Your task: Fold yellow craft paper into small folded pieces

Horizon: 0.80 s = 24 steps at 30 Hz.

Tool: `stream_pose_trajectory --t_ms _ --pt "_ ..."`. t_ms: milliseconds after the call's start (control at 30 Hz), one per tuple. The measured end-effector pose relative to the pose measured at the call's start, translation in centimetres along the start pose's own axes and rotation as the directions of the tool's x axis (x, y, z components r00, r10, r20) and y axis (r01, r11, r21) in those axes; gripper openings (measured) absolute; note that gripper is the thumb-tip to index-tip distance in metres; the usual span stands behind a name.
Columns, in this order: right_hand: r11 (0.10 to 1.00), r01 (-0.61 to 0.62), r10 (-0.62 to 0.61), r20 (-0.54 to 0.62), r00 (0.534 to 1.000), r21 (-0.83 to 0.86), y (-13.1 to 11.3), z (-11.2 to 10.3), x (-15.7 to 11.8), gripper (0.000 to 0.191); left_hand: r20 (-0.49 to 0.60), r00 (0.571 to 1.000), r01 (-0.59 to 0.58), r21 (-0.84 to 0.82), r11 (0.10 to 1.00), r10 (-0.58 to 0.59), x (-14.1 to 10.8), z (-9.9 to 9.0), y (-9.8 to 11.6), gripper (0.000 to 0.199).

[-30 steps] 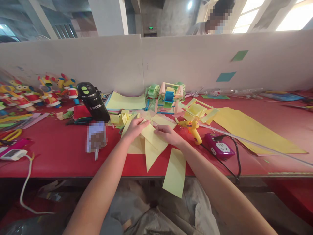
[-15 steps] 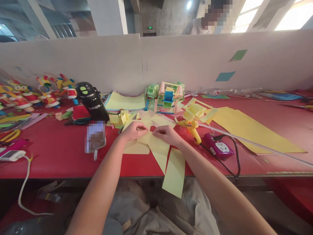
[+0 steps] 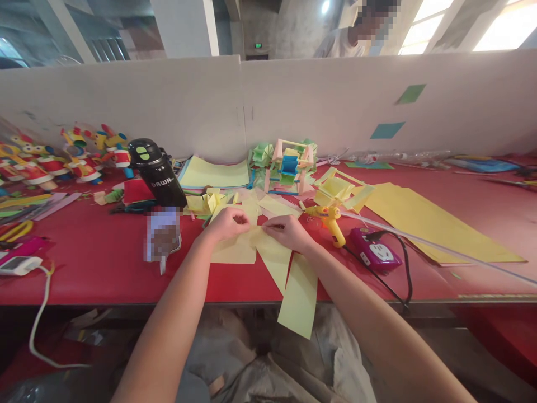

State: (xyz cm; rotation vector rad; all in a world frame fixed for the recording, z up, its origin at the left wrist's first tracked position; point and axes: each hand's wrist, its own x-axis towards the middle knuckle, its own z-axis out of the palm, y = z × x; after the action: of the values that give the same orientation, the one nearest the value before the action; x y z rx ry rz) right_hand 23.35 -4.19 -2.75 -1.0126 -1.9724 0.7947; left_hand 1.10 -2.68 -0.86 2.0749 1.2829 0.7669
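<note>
light yellow paper (image 3: 276, 260), likely soft and easily creased, is best edge-held; left hand (image 3: 227, 224) and right hand (image 3: 288, 231) are seen with fingers narrowed, grip unclear.

There are one overhanging sheet (image 3: 298, 299), one glue gun (image 3: 331, 224), two partition papers (image 3: 411, 94) (image 3: 387, 130).

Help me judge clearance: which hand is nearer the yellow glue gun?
Right. The right hand is just left of the glue gun; the left hand is farther left.

Red tbl (image 3: 126, 246) | pale partition (image 3: 168, 112) behind | pale pillar (image 3: 184, 28) bk L | brt windows (image 3: 507, 25) bk R | overhead lt (image 3: 326, 6) on
</note>
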Motion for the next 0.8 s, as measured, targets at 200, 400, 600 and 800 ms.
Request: stream_pose_trajectory --t_ms 200,400,600,800 --pt "1.000 0.003 -0.002 -0.079 0.997 0.019 0.0 -1.3 0.0 0.019 -0.142 0.989 0.055 0.061 0.997 -0.046 -0.5 -1.8 -1.4 0.009" --pt "0.999 -0.024 0.028 -0.091 0.995 0.044 -0.2 -1.6 0.1 0.021 -0.272 0.961 0.014 -0.130 0.991 -0.049 -0.7 -2.1 0.3 0.024" --pt "0.997 -0.012 0.016 -0.045 0.999 0.075 -0.2 -0.6 0.0 0.025 -0.075 0.995 -0.064 -0.075 0.995 0.058 -0.1 0.2 1.8 0.027" --pt "0.995 0.036 -0.036 -0.001 0.999 -0.095 -0.4 -0.5 0.1 0.017 -0.107 0.988 -0.104 0.045 0.994 0.108 0.0 1.4 1.3 0.016"
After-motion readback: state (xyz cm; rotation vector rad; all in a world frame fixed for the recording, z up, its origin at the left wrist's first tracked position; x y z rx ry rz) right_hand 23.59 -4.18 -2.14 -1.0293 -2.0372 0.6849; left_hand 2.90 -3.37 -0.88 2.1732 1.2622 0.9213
